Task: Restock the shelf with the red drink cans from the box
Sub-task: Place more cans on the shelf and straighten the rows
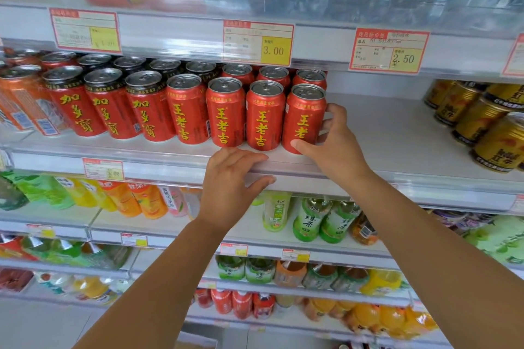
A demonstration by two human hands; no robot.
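Red drink cans with yellow characters stand in rows on the white shelf (pixel 382 133) at chest height. My right hand (pixel 331 142) is wrapped around the rightmost front red can (pixel 303 113), thumb across its lower front and fingers behind its right side. The can stands upright on the shelf, touching the neighbouring red can (pixel 265 115). My left hand (pixel 235 187) holds nothing and rests with spread fingers on the shelf's front rail below the cans. The box is not in view.
Bare shelf surface lies right of the held can, up to the gold cans (pixel 479 122) at the far right. Darker-topped red cans (pixel 107 105) fill the left. The upper shelf rail with price tags (pixel 258 42) hangs low over the can tops. Bottled drinks (pixel 312 218) fill lower shelves.
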